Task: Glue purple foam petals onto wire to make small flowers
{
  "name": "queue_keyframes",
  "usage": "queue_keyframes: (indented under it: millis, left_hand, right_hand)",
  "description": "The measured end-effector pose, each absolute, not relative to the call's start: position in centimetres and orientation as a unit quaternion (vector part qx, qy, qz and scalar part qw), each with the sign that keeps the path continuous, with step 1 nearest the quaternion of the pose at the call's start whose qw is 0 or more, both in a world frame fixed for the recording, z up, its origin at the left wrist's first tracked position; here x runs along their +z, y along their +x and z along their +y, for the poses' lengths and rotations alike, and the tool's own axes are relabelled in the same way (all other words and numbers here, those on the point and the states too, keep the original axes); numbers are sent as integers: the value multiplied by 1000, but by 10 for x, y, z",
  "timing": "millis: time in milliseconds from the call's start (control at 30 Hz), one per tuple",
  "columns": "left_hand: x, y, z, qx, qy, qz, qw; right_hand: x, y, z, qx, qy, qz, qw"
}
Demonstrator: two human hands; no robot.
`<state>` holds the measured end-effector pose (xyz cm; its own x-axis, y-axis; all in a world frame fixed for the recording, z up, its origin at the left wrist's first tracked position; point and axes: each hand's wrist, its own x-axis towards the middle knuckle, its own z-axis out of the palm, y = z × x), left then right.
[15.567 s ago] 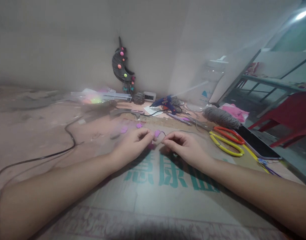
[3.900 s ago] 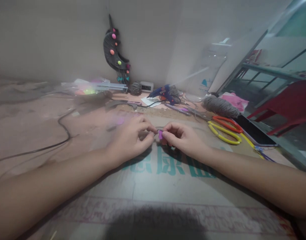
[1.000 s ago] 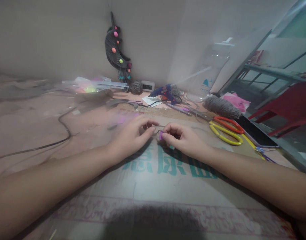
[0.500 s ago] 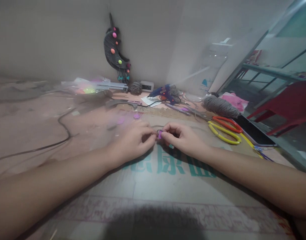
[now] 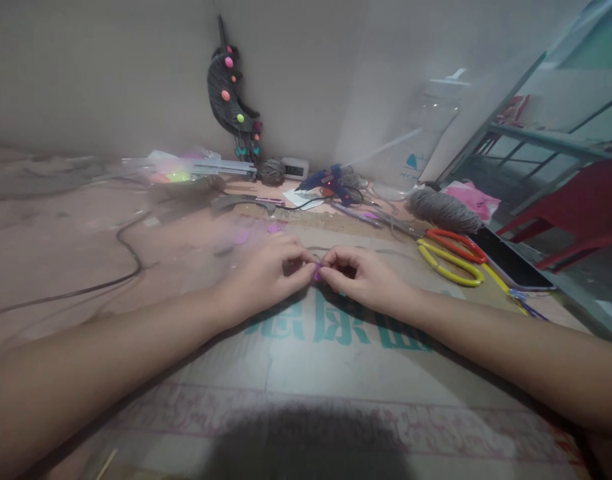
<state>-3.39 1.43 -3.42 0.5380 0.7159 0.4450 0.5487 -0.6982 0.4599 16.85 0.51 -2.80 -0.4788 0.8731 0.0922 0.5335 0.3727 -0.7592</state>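
Grey wall (image 5: 306,87) backs the bench (image 5: 81,240), the near part of which is covered by a cardboard sheet (image 5: 286,380) with green lettering. One small purple piece (image 5: 317,272) is in hand, above the far edge of that lettering; I judge it unfinished, as both hands grip it. Two others, a purple cutout (image 5: 274,228) and a blurred purple scrap (image 5: 242,235), lie loose beyond my left hand (image 5: 279,270), not yet taken up. Glue gun (image 5: 326,183) and scissors (image 5: 451,260) lie out of my grasp. Pose: my forearms converge from the lower corners; left and right hand (image 5: 363,277) meet fingertip to fingertip, thumbs and forefingers curved in a pinch on the piece. Its exact shape is hidden by my fingers, and I cannot tell whether my wrists rest on the cardboard.
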Motion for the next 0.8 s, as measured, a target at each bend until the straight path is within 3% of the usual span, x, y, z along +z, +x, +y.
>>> queue_keyframes:
  millis: [800]
  left_hand:
    - [-40,-35,14,249,904,349,-7]
  right_hand:
    - [-31,168,7,284,-437,-827,211]
